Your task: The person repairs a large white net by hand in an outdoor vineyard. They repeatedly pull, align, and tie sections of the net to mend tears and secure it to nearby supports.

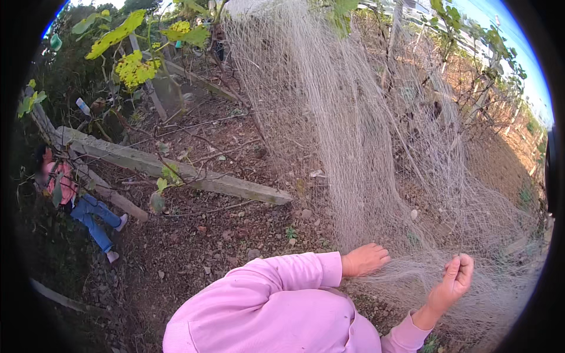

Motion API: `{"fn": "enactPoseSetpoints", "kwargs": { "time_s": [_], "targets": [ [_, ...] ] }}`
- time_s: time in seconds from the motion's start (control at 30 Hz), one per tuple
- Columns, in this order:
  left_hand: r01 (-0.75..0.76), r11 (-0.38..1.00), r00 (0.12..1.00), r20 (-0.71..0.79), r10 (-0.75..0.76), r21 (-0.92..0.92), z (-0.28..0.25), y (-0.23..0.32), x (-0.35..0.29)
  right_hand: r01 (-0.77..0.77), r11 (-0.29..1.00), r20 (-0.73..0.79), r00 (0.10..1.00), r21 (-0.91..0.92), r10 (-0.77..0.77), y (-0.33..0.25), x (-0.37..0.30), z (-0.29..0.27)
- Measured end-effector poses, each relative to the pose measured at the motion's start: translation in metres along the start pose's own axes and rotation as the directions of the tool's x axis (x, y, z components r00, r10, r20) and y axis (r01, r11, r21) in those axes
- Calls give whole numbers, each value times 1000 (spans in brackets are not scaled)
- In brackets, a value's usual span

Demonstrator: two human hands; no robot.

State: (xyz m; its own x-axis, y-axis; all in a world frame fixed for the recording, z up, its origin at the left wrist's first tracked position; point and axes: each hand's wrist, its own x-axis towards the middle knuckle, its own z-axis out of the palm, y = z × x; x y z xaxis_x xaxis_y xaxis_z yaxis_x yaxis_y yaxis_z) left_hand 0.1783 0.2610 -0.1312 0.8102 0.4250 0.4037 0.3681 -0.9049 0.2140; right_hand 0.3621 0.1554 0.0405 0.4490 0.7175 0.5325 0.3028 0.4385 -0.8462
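No text, label, brand, number or sign can be read. A small white-and-blue bottle (83,106) at ten o'clock is too small and blurred to tell whether anything is printed on it, and the same goes for the pink top (61,182) of the person at nine o'clock.

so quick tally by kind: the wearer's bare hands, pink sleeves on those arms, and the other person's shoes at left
Left hand and right hand: 2
Pink sleeves: 2
Shoes: 2
Total: 6
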Motion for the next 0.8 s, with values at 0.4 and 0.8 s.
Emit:
{"fn": "enactPoseSetpoints", "kwargs": {
  "time_s": [0.4,0.8],
  "targets": [
    [76,972,996,-31,-84,-221,-12,-3,23,250,968,297,923,20,-244,-36,-38,9],
    [50,379,975,-37,-220,-924,-39,-13,36,425,678,356,901,-600,-250,-17,-34,44]
  ]
}}
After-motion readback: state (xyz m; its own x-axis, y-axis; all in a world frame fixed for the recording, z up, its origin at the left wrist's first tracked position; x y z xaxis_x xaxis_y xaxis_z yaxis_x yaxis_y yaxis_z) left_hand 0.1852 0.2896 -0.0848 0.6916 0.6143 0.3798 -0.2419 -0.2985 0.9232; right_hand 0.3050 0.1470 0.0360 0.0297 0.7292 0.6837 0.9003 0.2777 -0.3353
